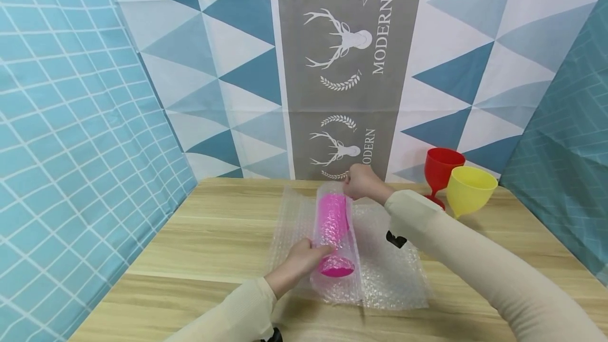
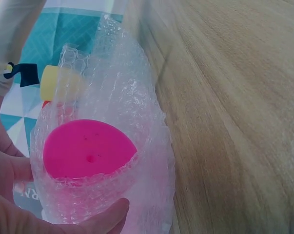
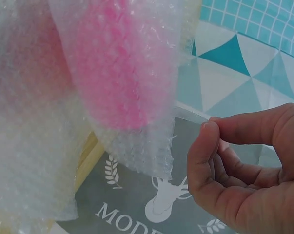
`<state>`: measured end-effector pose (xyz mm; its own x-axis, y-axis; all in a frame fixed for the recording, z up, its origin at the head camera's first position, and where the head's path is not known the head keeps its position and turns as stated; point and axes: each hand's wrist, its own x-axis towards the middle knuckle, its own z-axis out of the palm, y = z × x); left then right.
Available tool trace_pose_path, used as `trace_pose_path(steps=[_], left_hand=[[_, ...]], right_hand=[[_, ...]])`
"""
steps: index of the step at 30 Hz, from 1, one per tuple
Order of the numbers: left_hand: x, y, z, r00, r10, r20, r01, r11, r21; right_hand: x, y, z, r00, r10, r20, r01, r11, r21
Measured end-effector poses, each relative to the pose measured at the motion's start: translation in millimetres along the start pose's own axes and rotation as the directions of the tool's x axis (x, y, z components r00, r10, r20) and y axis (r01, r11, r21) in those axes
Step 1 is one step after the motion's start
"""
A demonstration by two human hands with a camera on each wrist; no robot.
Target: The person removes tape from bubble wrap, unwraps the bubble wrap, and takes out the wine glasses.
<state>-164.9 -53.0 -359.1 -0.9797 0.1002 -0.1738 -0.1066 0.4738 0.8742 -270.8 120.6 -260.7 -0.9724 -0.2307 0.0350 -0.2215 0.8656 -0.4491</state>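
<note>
A bright pink plastic goblet (image 1: 332, 215) lies rolled in clear bubble wrap (image 1: 389, 273), its round foot (image 2: 88, 148) toward me. My left hand (image 1: 304, 260) grips the wrapped goblet around its stem, thumb across the top. At the roll's far end, my right hand (image 1: 362, 181) pinches a thin clear strip (image 3: 191, 115) between thumb and forefinger. That strip runs from the wrap's edge to the fingertips; it looks like tape, though I cannot tell for sure. The other fingers of the right hand (image 3: 249, 165) are curled.
A red goblet (image 1: 442, 168) and a yellow goblet (image 1: 470, 189) stand at the back right of the wooden table (image 1: 199, 236), beyond my right forearm. Behind the table hangs a patterned cloth (image 1: 237, 67), with blue cloth at both sides.
</note>
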Motion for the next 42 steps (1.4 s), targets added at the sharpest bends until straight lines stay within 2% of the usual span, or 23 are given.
trace_pose_path(steps=[5,12,15,17,23,30,37,42], left_hand=[[-0.5,0.8,0.1,1.0,-0.008,-0.005,0.008,1.0,-0.001],[-1.8,0.3,-0.2,1.0,-0.007,-0.013,0.007,1.0,-0.001],[-2.2,-0.4,-0.4,1.0,-0.005,-0.014,0.005,1.0,0.0],[-2.2,-0.6,-0.6,1.0,-0.005,-0.015,0.005,1.0,0.002],[-1.4,-0.7,-0.7,1.0,-0.009,-0.017,0.009,1.0,0.009],[-0.8,-1.7,-0.5,1.0,-0.017,-0.014,0.017,1.0,0.006],[-0.1,-2.2,0.1,1.0,-0.014,-0.018,0.014,1.0,0.005],[-1.9,-1.4,0.6,1.0,-0.006,-0.026,0.006,1.0,0.008]], right_hand=[[-5.9,9,-7,1.0,0.022,-0.005,-0.022,1.0,-0.005],[-11.4,27,-15,1.0,-0.006,0.003,0.006,1.0,-0.025],[-13.9,38,-16,1.0,0.006,-0.001,-0.006,1.0,-0.028],[-15.3,46,-16,0.999,0.031,0.014,-0.031,1.0,0.004],[-16.2,72,-11,0.995,0.086,0.05,-0.091,0.99,0.11],[-21.6,97,-1,0.989,0.132,0.071,-0.139,0.985,0.106],[-26.0,114,8,0.978,0.179,0.111,-0.196,0.965,0.175],[-26.6,118,8,0.979,0.173,0.111,-0.19,0.966,0.174]])
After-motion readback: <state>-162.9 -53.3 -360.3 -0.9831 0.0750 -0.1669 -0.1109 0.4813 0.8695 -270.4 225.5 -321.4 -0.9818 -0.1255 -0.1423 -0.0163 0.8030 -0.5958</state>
